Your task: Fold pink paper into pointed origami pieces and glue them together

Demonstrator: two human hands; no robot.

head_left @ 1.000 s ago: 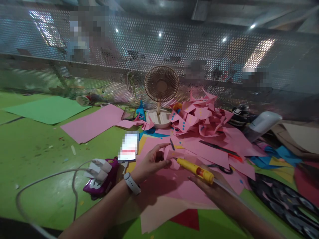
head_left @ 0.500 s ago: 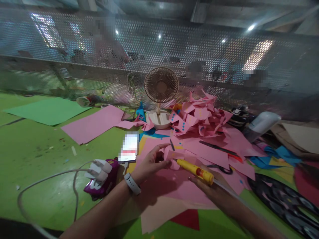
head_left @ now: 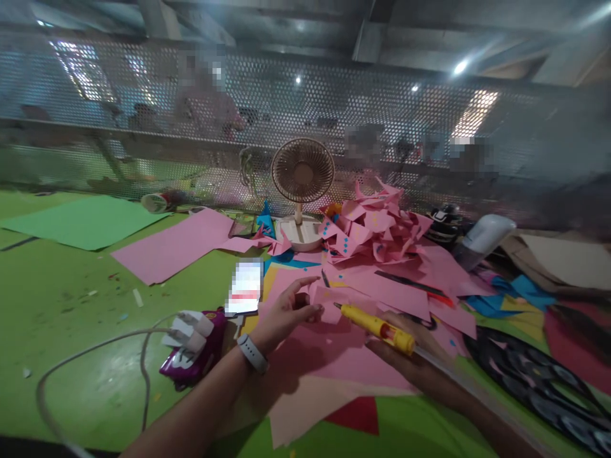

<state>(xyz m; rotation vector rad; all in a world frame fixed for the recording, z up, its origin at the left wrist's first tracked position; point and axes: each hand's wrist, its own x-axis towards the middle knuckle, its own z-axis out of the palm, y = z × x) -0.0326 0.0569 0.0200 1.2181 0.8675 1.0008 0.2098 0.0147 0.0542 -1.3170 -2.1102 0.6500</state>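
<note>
My left hand [head_left: 285,312] pinches a small folded pink paper piece [head_left: 329,299] just above the pink sheets [head_left: 334,356] on the green table [head_left: 71,331]; a pale wristband sits on that wrist. My right hand [head_left: 405,356] grips a yellow glue gun [head_left: 377,326], its nozzle pointing left at the folded piece and almost touching it. A clear glue stick trails back from the gun along my right forearm.
A heap of folded pink paper shapes [head_left: 382,229] lies behind, beside a small desk fan [head_left: 302,184]. A phone [head_left: 245,287], a purple power strip with white plugs [head_left: 193,346] and cable sit left. Scissors [head_left: 424,321], a white bottle [head_left: 482,238], coloured sheets right. Perforated metal screen at back.
The view has shifted slightly down and left. Both hands stay in nearly the same pose, the glue gun still aimed at the pink piece.
</note>
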